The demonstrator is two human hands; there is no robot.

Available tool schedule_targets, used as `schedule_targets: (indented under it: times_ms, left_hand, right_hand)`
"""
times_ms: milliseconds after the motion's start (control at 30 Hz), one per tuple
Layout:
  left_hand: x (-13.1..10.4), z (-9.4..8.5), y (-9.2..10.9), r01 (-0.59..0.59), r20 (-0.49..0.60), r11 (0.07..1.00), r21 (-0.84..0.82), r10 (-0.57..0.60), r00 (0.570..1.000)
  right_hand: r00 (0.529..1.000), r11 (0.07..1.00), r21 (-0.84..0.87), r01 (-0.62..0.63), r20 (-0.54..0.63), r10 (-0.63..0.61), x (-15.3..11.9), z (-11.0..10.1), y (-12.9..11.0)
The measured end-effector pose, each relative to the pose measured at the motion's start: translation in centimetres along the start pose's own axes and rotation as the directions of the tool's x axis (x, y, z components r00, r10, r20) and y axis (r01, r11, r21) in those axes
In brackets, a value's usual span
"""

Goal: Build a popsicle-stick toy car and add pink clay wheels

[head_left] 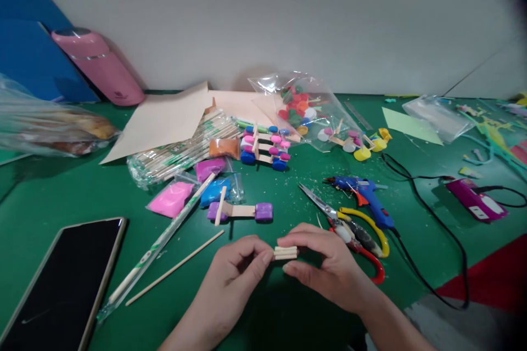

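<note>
Together, the left hand (236, 274) and right hand (325, 263) pinch the sticks (285, 253), apparently short wooden pieces, above the green worktop (288, 307). Scissors (340, 222) and a blue glue gun (366, 197) lie near the right hand; a skewer (175, 267) lies near the left.

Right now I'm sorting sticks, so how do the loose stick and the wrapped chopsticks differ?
The loose stick is bare, while the wrapped chopsticks sit in a clear, green-printed sleeve. The loose stick looks shorter and thinner than the wrapped chopsticks. Both are pale and lie slantwise on the green table, lower left to upper right.
</note>
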State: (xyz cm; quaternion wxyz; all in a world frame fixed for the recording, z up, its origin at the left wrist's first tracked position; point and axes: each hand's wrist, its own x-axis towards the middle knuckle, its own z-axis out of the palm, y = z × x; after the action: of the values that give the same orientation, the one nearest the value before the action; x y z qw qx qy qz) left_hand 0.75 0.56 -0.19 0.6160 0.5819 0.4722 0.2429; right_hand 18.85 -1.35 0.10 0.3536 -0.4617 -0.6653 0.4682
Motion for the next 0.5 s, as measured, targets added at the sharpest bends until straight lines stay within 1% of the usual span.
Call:
schedule_targets:
  times_ms: [100,167,233,300,400,500]
  left_hand:
    - [0.0,0.0,0.0,0.008,0.002,0.999,-0.032,-0.008,1.000]
    - [0.0,0.0,-0.1,0.020,0.004,0.998,-0.066,-0.020,1.000]
    - [0.0,0.0,-0.2,0.035,0.014,0.994,-0.103,-0.034,0.999]
    - [0.0,0.0,-0.5,0.044,0.025,0.989,-0.138,-0.041,0.999]
    - [0.0,0.0,-0.8,0.037,0.034,0.985,-0.170,-0.031,0.999]
    - [0.0,0.0,-0.7,0.031,0.041,0.983,-0.181,-0.024,0.999]
  right_hand:
    - [0.999,0.997,0.070,-0.034,-0.004,0.034,-0.1,-0.1,0.0]
    - [0.994,0.981,0.168,-0.100,-0.025,0.106,-0.3,-0.1,0.3]
    - [0.980,0.938,0.300,-0.172,-0.047,0.194,-0.4,0.0,0.8]
    - [0.961,0.870,0.440,-0.223,-0.053,0.273,-0.6,0.3,1.4]
    - [0.931,0.712,0.648,-0.272,-0.011,0.366,-0.8,1.2,2.1]
    - [0.920,0.553,0.785,-0.279,0.053,0.389,-0.9,2.3,2.4]
